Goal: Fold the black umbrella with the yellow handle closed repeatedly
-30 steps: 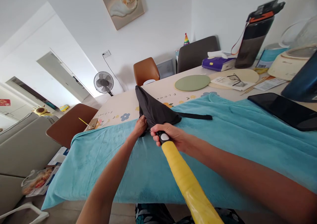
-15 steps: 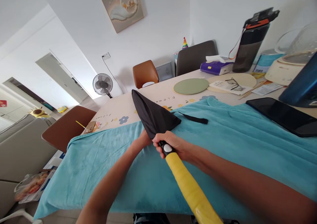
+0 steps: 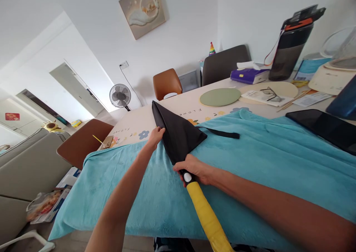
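A folded umbrella (image 3: 179, 131) with a black canopy lies over the turquoise blanket (image 3: 150, 200), its far end pointing away and to the left. Its handle (image 3: 207, 215), wrapped in yellow, runs down towards me, with a white button at the top. My right hand (image 3: 196, 167) is closed around the umbrella just above that button. Further up, my left hand (image 3: 156, 136) pinches the canopy's left edge between thumb and fingers. A black strap (image 3: 222, 133) trails from the canopy to the right over the blanket.
A phone (image 3: 324, 127) rests on the blanket at right. Behind it are a green placemat (image 3: 220, 97), glasses (image 3: 271, 94), a purple tissue pack (image 3: 249, 76), a dark bottle (image 3: 290, 46) and a blue bottle (image 3: 343, 100). Chairs (image 3: 83, 140) stand around the table; a fan (image 3: 120, 95) is beyond.
My left hand has moved up from beside my right hand to the canopy's left edge. The right hand keeps its grip, slightly lower in view. The whole view has shifted a little.
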Motion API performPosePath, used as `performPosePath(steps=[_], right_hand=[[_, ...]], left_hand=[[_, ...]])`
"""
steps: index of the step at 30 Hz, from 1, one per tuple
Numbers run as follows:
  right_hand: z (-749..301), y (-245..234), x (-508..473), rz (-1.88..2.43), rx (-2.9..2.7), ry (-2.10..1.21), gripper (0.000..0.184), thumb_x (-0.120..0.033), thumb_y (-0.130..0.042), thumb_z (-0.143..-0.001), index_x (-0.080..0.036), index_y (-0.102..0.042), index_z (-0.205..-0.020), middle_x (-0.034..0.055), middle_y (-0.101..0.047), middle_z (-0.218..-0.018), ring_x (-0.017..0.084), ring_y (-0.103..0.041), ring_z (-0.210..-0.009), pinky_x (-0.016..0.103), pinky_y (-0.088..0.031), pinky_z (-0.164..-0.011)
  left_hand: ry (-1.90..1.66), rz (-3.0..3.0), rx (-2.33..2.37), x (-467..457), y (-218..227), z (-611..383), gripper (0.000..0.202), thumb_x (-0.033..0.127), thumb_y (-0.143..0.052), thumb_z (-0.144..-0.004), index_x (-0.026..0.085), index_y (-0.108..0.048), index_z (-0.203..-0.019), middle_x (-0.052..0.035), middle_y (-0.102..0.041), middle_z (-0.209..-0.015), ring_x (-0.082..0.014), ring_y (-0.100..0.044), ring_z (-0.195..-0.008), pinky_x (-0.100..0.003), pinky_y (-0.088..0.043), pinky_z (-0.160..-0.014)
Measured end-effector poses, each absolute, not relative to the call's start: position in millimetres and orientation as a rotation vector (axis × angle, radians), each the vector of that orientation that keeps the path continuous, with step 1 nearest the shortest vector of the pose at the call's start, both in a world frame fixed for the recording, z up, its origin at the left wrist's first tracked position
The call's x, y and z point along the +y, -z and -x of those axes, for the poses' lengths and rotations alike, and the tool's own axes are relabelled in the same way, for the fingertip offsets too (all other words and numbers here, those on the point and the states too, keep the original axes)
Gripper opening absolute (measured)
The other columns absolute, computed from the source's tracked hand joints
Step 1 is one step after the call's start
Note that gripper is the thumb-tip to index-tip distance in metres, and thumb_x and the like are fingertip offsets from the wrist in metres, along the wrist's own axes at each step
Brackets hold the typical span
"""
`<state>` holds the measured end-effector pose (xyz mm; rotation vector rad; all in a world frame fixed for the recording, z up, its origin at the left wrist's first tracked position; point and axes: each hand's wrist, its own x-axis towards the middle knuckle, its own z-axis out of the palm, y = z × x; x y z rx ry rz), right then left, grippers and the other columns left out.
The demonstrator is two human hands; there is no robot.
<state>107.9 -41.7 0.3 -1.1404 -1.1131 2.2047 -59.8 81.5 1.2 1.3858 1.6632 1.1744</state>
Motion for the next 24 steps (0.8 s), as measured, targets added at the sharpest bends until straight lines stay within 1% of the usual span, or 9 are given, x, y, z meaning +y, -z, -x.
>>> performPosePath(steps=[3,6,9,12,14,16,18,21,24], right_hand=[[-111,0,-39,1.189,-1.156,-2.166,0.018,-0.017,-0.058,-0.059,-0.017,-0.043,-0.050,0.0000,-0.049,-0.038,0.011,-0.047,-0.035,0.022,-0.041,-0.034],[-114,-2,-36,1.223,-1.184,-2.114,0.020,-0.015,-0.056,-0.058,-0.018,-0.039,-0.049,0.0002,-0.049,-0.038,0.011,-0.047,-0.034,0.022,-0.037,-0.033],[-114,-4,-37,1.238,-1.262,-2.015,0.022,-0.016,-0.056,-0.058,-0.020,-0.036,-0.051,-0.0009,-0.047,-0.038,0.013,-0.047,-0.035,0.022,-0.033,-0.032],[-112,-2,-41,1.371,-1.492,-1.756,0.024,-0.013,-0.055,-0.055,-0.021,-0.033,-0.050,-0.0029,-0.039,-0.036,0.013,-0.047,-0.036,0.022,-0.028,-0.032],[-111,1,-42,1.496,-1.647,-1.537,0.024,-0.012,-0.055,-0.052,-0.021,-0.033,-0.051,-0.0031,-0.037,-0.038,0.013,-0.046,-0.038,0.022,-0.025,-0.033],[-109,2,-42,1.587,-1.737,-1.352,0.025,-0.011,-0.058,-0.049,-0.020,-0.035,-0.055,-0.0017,-0.040,-0.044,0.012,-0.045,-0.042,0.022,-0.024,-0.035],[-107,3,-42,1.625,-1.772,-1.241,0.027,-0.012,-0.060,-0.048,-0.020,-0.038,-0.060,0.0002,-0.045,-0.051,0.012,-0.046,-0.047,0.023,-0.026,-0.038],[-104,3,-43,1.627,-1.754,-1.224,0.027,-0.014,-0.062,-0.050,-0.019,-0.039,-0.065,0.0009,-0.047,-0.059,0.012,-0.047,-0.052,0.023,-0.030,-0.042],[-102,5,-44,1.528,-1.663,-1.426,0.028,-0.018,-0.064,-0.054,-0.019,-0.038,-0.063,-0.0017,-0.045,-0.055,0.011,-0.047,-0.051,0.021,-0.031,-0.041]], left_hand=[[-1.182,-1.215,1.673,98,7,40,0.017,0.023,-0.059,-0.068,0.014,-0.058,-0.083,-0.0042,-0.063,-0.071,-0.0196,-0.060,-0.084,-0.033,-0.047,-0.077],[-1.197,-1.149,1.677,106,12,31,0.020,0.027,-0.058,-0.069,0.013,-0.058,-0.083,-0.0071,-0.064,-0.072,-0.0206,-0.062,-0.082,-0.031,-0.049,-0.072],[-1.226,-0.958,1.585,110,13,28,0.024,0.031,-0.060,-0.068,0.011,-0.059,-0.082,-0.0086,-0.065,-0.073,-0.0198,-0.063,-0.075,-0.031,-0.051,-0.070],[-1.244,-0.722,1.385,108,14,26,0.027,0.031,-0.064,-0.065,0.011,-0.060,-0.081,-0.0077,-0.066,-0.073,-0.0190,-0.064,-0.073,-0.031,-0.053,-0.071],[-1.211,-0.656,1.266,105,15,26,0.026,0.034,-0.064,-0.067,0.012,-0.061,-0.081,-0.0069,-0.067,-0.076,-0.0190,-0.064,-0.076,-0.031,-0.054,-0.074],[-1.152,-0.638,1.153,102,16,27,0.024,0.037,-0.060,-0.070,0.015,-0.062,-0.079,-0.0065,-0.068,-0.080,-0.0195,-0.063,-0.082,-0.032,-0.053,-0.078],[-1.111,-0.632,1.037,100,16,29,0.025,0.040,-0.055,-0.074,0.017,-0.063,-0.077,-0.0065,-0.068,-0.083,-0.0202,-0.062,-0.088,-0.032,-0.053,-0.080],[-1.168,-0.621,0.933,99,17,33,0.027,0.041,-0.051,-0.076,0.017,-0.063,-0.075,-0.0064,-0.068,-0.087,-0.0213,-0.061,-0.094,-0.032,-0.052,-0.081],[-1.211,-0.615,0.951,99,17,34,0.025,0.037,-0.050,-0.076,0.016,-0.062,-0.075,-0.0069,-0.068,-0.087,-0.0220,-0.060,-0.095,-0.032,-0.052,-0.081]])
